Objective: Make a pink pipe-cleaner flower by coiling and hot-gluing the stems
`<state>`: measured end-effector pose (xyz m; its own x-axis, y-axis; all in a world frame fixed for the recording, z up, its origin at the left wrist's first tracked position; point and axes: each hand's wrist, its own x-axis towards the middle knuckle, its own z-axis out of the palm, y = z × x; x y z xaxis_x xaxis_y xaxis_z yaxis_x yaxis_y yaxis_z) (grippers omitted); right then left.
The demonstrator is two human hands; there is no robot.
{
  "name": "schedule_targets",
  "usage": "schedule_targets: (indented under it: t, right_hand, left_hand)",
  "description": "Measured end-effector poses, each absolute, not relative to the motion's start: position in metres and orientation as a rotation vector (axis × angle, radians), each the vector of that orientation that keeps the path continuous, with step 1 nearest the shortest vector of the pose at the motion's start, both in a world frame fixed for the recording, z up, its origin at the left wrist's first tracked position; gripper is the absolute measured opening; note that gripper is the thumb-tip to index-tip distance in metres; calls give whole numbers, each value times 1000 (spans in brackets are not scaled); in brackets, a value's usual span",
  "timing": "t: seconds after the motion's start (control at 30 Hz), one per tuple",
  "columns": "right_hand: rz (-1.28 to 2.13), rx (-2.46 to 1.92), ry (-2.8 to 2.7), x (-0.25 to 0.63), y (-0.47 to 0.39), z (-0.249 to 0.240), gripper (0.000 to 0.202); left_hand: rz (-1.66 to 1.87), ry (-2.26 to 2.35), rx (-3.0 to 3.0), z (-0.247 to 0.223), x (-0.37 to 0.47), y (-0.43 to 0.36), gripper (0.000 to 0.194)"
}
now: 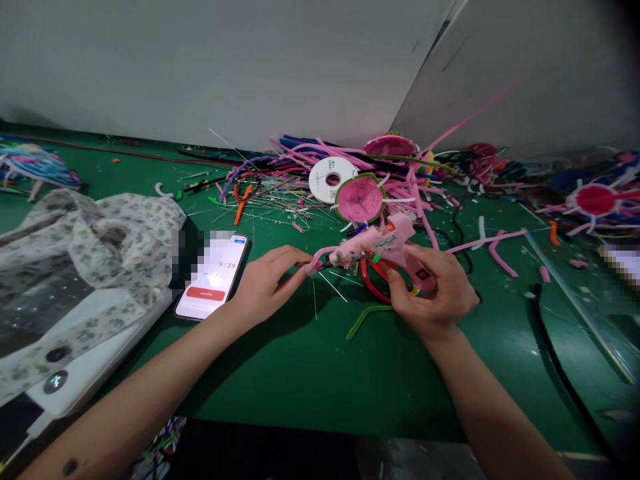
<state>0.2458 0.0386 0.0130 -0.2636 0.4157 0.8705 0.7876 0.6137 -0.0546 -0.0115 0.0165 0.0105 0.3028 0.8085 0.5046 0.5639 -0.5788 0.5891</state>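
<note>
Pink glue gun (370, 244) clamped in right hand (437, 287) over table (300, 373), barrel slanting far-right to near-left; pink pipe cleaner (320, 256) pinched by left hand (265, 280), just left of nozzle.

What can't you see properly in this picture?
All in the head view:
Small print on the white spool: too small.
Left side of the phone: covered by blurry squares.
Part of the red loop: behind the glue gun and right hand.
Flowery cloth: cut off by left edge.
</note>
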Motion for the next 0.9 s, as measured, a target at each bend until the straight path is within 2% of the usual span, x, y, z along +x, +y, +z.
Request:
schedule_targets:
  t: [0.23,0.5,0.67,0.9]
  right_hand:
    - [-495,-1073,-1880,248,37,11,40]
    - [-518,-1038,-1887,250,39,9,38]
    - [-580,-849,-1855,247,43,13,47]
    - [-569,-832,-1866,245,44,15,49]
  left_hand:
    - [1164,1241,2276,10,-11,18,16]
    - [1171,1234,2277,10,-11,17,16]
    - [1199,1228,2300,10,-11,17,16]
    - [1194,1223,2302,8,-12,18,16]
